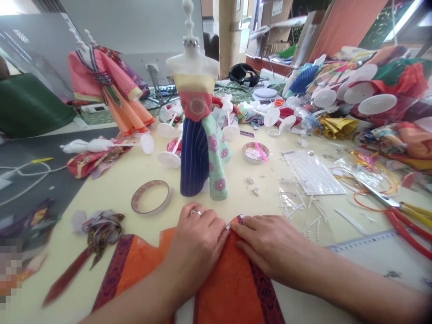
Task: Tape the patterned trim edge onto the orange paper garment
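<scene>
An orange cloth piece [224, 288] with dark purple patterned borders lies on the table in front of me. My left hand [199, 238], with a ring on one finger, is closed on the cloth's upper edge. My right hand [266, 240] presses on the upper right corner, its fingers close together, near a small white strip at the edge. The two hands' fingertips almost meet there. More orange cloth spreads to the left under my left forearm. Just beyond my hands stands a white mannequin [192, 67] in a blue, mint and coral dress.
A tape roll [150, 197] lies left of the mannequin. Red-handled scissors [388, 200] and a ruler [367, 240] are at right, near bead strips [315, 216]. A small dish [255, 153] and piled doll garments [367, 85] sit farther back.
</scene>
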The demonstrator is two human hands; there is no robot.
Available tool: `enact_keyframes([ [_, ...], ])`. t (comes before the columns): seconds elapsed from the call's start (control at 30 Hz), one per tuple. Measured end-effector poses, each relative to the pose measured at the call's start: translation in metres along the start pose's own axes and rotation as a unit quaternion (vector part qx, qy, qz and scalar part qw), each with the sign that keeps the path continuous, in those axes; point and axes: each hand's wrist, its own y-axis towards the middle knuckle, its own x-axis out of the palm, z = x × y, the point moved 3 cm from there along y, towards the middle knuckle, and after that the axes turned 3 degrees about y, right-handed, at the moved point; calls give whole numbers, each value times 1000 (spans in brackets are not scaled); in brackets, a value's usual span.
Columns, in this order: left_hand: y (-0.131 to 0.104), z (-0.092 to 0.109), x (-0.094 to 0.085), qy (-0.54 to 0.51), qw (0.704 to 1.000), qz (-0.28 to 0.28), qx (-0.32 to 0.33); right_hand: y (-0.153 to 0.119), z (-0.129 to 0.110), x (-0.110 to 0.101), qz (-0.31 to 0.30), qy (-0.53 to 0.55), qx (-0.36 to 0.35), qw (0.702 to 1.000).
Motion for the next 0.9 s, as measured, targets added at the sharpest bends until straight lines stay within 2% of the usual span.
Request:
enact_keyframes([
  [0.63, 0, 1, 0, -10, 1000, -2, 0, -1, 0, 1, -3, 2, 3, 1000],
  [0.9, 0, 2, 1, -3, 1000, -24, 15, -2, 0, 1, 3, 4, -1, 1000],
])
